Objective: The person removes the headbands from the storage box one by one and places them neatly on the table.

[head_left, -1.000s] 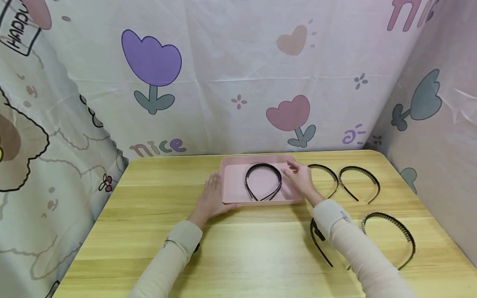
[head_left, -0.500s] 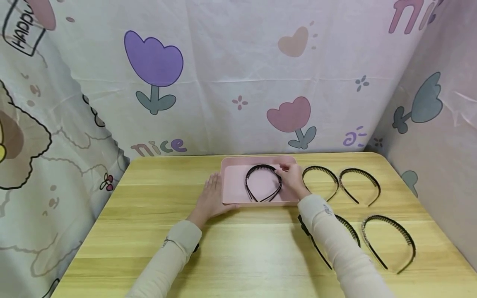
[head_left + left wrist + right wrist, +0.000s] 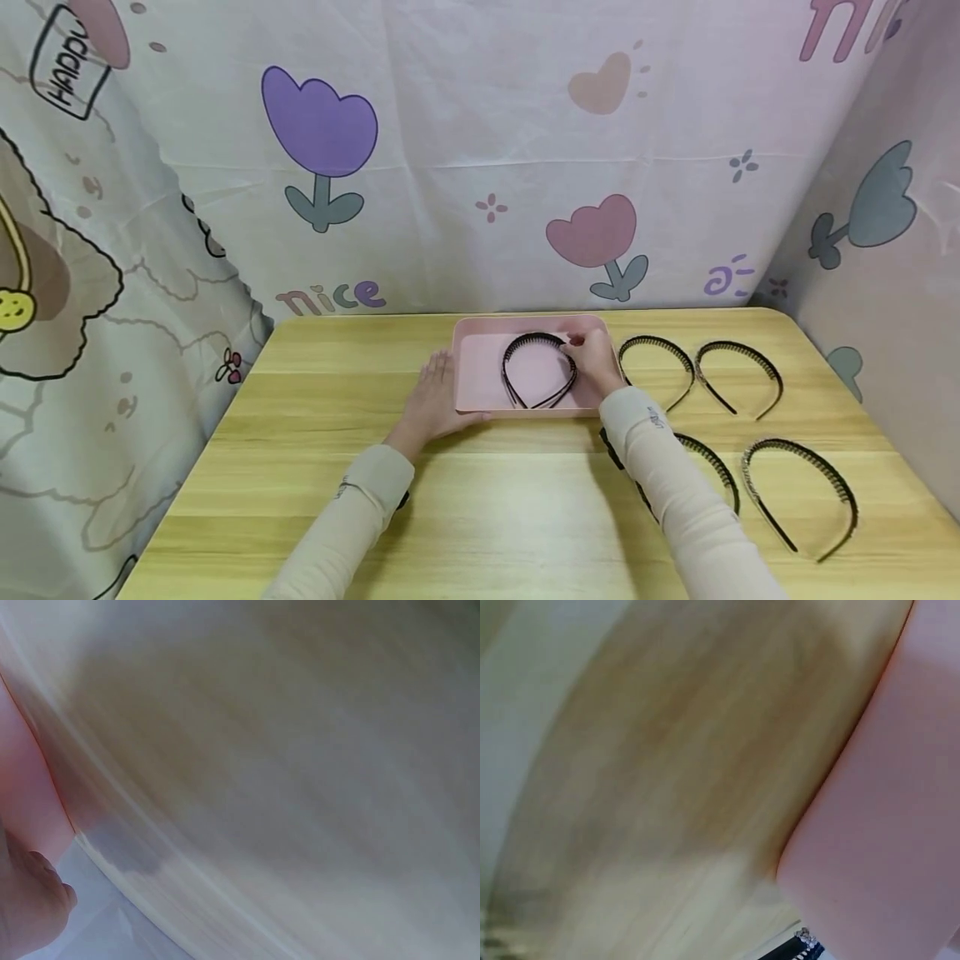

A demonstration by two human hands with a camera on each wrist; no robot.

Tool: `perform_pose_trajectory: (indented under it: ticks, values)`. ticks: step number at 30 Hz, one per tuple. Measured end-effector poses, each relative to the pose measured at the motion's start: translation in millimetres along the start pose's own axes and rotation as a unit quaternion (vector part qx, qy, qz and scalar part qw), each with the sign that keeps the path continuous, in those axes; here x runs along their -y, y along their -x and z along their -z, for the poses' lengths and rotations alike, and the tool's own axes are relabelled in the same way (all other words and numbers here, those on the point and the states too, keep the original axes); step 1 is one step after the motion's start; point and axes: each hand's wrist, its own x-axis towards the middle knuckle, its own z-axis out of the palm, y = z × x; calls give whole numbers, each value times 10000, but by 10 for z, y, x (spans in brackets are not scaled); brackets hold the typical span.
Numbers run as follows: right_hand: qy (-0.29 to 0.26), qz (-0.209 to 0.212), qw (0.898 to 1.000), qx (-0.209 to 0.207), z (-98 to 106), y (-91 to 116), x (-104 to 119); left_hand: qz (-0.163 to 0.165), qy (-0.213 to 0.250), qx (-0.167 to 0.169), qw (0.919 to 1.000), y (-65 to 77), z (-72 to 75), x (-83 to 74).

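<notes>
A shallow pink tray (image 3: 477, 367) stands near the back of the wooden table. In it lies a black toothed headband (image 3: 536, 337) whose lower ends look doubled, so more than one may be stacked there. My right hand (image 3: 594, 358) reaches over the tray's right side and pinches the headband's upper right part; its fingertips are partly hidden. With fingers extended, my left hand (image 3: 431, 404) rests against the tray's left side, thumb along the front edge. The left wrist view catches some of that hand (image 3: 34, 907) beside the pink wall.
To the tray's right lie two headbands, a near one (image 3: 656, 339) and a farther one (image 3: 738, 345). Closer to the front are another headband (image 3: 708, 454), partly under the right sleeve, and one more (image 3: 802, 448). A patterned curtain (image 3: 450, 100) hangs behind the table.
My right hand has moved left and closed its fingers on the headband in the tray. My left hand keeps its place at the tray's side. The head view has shifted slightly.
</notes>
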Motion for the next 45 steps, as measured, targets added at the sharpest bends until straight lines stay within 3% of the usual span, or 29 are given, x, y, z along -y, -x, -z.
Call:
perform_pose_trajectory:
  ticks: [10, 21, 40, 45]
  values:
    - [332, 112, 9994, -40, -19, 24, -61, -28, 32, -62, 10000, -8, -48, -19]
    - [331, 401, 9978, -410, -50, 17, -94, -18, 18, -66, 10000, -2, -49, -33]
    - [47, 193, 9977, -646, -49, -6, -21, -41, -39, -117, 9999, -16, -43, 6]
    - [2, 51, 9986, -535, 27, -13, 30, -43, -19, -70, 10000, -16, -38, 12]
